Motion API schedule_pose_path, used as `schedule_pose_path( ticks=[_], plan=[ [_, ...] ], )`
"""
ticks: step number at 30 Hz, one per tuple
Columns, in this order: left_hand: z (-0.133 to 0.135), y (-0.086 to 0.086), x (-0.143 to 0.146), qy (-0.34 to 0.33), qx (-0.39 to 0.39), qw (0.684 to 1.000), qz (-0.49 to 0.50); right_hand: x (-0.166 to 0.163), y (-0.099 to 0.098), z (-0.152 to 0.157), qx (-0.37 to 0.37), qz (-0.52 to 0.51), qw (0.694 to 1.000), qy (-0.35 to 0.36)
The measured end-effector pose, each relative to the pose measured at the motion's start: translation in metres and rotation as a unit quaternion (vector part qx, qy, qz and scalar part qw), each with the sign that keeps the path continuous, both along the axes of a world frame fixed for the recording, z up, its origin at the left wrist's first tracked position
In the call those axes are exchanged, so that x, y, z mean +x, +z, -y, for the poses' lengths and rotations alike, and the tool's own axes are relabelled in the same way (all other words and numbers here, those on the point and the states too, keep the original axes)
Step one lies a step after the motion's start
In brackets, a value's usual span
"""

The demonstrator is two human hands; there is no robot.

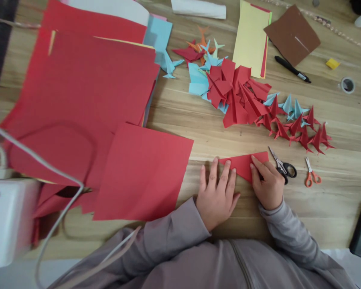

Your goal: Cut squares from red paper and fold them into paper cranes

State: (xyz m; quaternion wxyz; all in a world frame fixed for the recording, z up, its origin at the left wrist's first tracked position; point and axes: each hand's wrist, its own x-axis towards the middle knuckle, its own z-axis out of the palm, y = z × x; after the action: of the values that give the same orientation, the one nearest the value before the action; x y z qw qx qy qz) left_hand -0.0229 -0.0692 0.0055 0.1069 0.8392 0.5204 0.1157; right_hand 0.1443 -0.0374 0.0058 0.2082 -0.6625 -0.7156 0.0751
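The folded red paper [242, 165] lies flat on the desk [180, 114] right in front of the person, a pointed piece with its tip turned toward them. The right hand [268, 185] is on its right end, fingers [256, 161] bent and one tip pressing near the top edge; whether they pinch a flap under there I cannot tell. The left hand [218, 193] rests palm down beside it, spread wide and holding nothing, its tips just at the paper's left corner. It looks to me like a crease being pressed flat — the sort of step where a further fold would call for the edges lined up and the piece pinned so it cannot slide. Black scissors [284, 166] lie touching the right hand, orange scissors [312, 175] near them. Farther up the desk sits a heap of folded red shapes [243, 96], and to the left a loose red sheet [141, 174].
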Motion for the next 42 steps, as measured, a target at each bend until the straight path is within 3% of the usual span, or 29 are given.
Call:
schedule_pose_path(
  ticks=[29, 42],
  plan=[
    [-0.0008, 0.0, 0.0, -0.027, 0.009, 1.0, -0.005, -0.001, -0.0002, 0.0009, -0.01, -0.017, 1.0, -0.008],
    [-0.0015, 0.0012, -0.0002, -0.026, 0.001, 1.0, -0.01, -0.0011, 0.0017, -0.0022, 0.005, 0.039, 0.999, 0.013]
  ],
)
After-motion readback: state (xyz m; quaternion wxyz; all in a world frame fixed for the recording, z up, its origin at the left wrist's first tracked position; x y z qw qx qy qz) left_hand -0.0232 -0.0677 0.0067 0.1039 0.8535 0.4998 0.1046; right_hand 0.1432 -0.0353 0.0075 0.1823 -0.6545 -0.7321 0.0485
